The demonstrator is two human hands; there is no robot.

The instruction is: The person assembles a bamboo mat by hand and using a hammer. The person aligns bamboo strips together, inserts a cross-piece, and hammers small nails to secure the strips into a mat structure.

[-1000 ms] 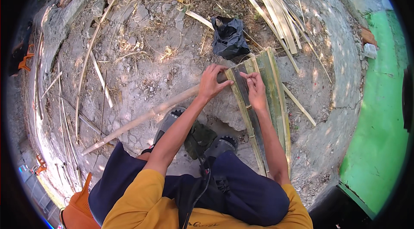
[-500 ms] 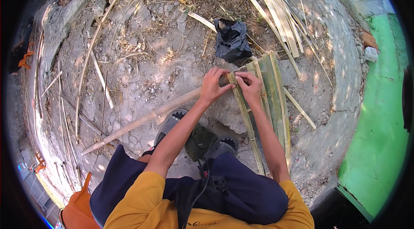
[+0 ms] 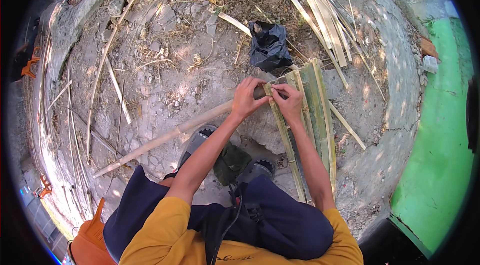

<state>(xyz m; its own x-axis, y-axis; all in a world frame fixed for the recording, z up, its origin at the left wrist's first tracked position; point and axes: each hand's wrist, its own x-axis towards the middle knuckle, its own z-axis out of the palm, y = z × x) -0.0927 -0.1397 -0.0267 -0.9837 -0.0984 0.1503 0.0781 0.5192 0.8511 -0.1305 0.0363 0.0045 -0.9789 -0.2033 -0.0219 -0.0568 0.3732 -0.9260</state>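
Both hands meet at the far end of a narrow bamboo slat point(image 3: 283, 135), the leftmost of several laid lengthwise side by side. My left hand point(image 3: 246, 99) grips the slat's end from the left, thumb and forefinger curved around it. From the right, my right hand point(image 3: 289, 102) pinches at the same end, its thumb and forefinger together on the slat's face. Anything small between those fingertips is too fine to make out. More bamboo slats point(image 3: 324, 115) lie beside my right forearm. Under the slat ends, a round bamboo pole point(image 3: 175, 132) slants toward the lower left.
A black plastic bag point(image 3: 270, 45) sits just beyond my hands. Pale split bamboo strips point(image 3: 320, 15) lie at the far right, with long thin strips point(image 3: 117, 30) on the left. An orange chair point(image 3: 92, 240) stands at lower left; green-painted ground point(image 3: 435, 130) borders the right.
The fingertips of my right hand have shifted slightly left on the slat's end. My left hand stays in nearly the same place.
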